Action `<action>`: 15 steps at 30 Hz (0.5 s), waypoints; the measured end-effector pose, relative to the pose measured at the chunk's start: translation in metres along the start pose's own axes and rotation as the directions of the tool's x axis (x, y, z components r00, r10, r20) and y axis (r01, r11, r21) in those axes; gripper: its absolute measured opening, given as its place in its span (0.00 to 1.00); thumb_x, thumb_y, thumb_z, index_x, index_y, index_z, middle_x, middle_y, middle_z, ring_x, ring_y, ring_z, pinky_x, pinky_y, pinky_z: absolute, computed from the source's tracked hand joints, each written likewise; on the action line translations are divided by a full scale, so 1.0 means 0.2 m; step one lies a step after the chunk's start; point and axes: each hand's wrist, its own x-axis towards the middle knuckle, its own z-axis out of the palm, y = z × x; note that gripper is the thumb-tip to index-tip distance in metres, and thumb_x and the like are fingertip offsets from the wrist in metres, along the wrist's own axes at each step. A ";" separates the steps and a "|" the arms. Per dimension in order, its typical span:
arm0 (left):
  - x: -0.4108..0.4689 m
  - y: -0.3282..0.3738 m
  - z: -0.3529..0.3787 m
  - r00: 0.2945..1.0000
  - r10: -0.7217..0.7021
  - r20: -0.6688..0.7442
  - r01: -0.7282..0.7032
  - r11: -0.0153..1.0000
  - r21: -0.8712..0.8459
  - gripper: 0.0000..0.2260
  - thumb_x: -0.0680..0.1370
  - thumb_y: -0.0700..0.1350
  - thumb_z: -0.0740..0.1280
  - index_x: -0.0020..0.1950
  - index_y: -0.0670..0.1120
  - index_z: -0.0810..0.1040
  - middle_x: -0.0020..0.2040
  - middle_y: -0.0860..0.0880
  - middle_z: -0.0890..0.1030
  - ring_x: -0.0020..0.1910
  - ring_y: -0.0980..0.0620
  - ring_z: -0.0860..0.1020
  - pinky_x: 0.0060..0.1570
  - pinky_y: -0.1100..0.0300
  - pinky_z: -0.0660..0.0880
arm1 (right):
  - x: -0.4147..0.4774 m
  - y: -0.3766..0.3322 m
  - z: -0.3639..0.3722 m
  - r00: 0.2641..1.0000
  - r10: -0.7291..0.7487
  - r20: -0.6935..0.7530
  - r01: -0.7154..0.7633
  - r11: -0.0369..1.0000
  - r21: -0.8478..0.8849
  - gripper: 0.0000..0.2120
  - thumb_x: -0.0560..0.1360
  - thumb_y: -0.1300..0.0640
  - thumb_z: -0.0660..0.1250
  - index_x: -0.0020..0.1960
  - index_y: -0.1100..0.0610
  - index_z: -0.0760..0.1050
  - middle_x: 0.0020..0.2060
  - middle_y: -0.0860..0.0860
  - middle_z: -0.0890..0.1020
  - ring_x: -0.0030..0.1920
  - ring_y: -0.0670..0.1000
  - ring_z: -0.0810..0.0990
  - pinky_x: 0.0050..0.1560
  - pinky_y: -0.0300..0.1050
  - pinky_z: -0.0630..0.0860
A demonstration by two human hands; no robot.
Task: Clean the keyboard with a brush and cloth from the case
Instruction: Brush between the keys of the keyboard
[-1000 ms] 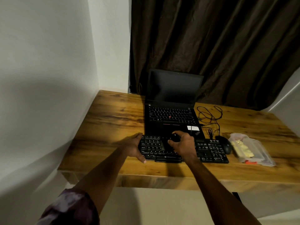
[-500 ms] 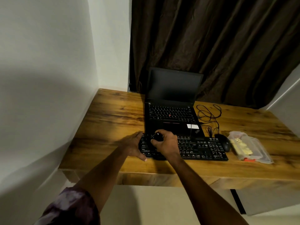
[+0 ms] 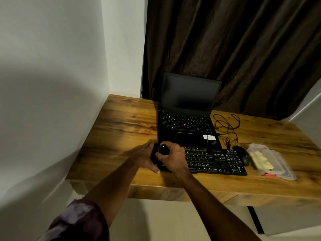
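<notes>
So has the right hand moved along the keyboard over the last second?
Yes. The right hand, gripping the black brush, went from the keyboard's middle to its left end, beside the left hand.

Both bare forearms are reaching forward from the bottom of the view, converging at the hands. The left hand (image 3: 145, 156) is lying nearly flat, palm down, fingers extended together and thumb pointing toward the person. Just beside it, the right hand (image 3: 172, 158) is curling its fingers into a closed grip around a small round black object, knuckles up. A dark patterned sleeve is covering the left upper arm.
</notes>
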 end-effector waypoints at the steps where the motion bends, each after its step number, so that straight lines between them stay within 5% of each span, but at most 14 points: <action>1: 0.00 0.00 0.00 1.000 -0.011 0.002 0.011 1.000 -0.012 0.69 0.55 0.63 0.82 0.81 0.47 0.40 0.78 0.48 0.61 0.71 0.46 0.69 0.63 0.56 0.71 | 0.00 -0.01 0.01 1.000 0.000 0.002 0.000 1.000 0.024 0.13 0.69 0.60 0.76 0.53 0.51 0.81 0.42 0.47 0.84 0.43 0.44 0.83 0.45 0.42 0.83; 7: -0.03 0.01 -0.01 1.000 -0.007 0.008 0.007 0.999 0.035 0.69 0.58 0.63 0.82 0.81 0.47 0.36 0.82 0.49 0.49 0.78 0.44 0.59 0.73 0.50 0.64 | 0.03 0.10 -0.12 0.993 0.078 -0.094 -0.082 0.996 -0.046 0.15 0.70 0.57 0.77 0.56 0.51 0.81 0.44 0.45 0.82 0.41 0.47 0.84 0.42 0.44 0.84; 12: -0.02 0.00 -0.02 0.999 -0.030 0.019 0.029 0.999 0.040 0.71 0.55 0.66 0.81 0.81 0.49 0.36 0.82 0.49 0.51 0.77 0.43 0.61 0.72 0.46 0.66 | 0.04 0.15 -0.16 0.990 0.085 -0.115 -0.113 0.958 -0.265 0.20 0.70 0.50 0.75 0.61 0.46 0.77 0.51 0.51 0.82 0.45 0.51 0.81 0.49 0.45 0.82; 15: -0.01 0.01 -0.01 1.000 -0.011 0.010 0.011 0.999 0.050 0.67 0.60 0.62 0.81 0.81 0.48 0.36 0.82 0.48 0.52 0.77 0.43 0.61 0.71 0.50 0.66 | 0.04 0.08 -0.08 0.997 0.026 -0.069 -0.040 0.976 -0.213 0.19 0.70 0.52 0.75 0.59 0.47 0.79 0.48 0.50 0.84 0.46 0.49 0.82 0.50 0.44 0.82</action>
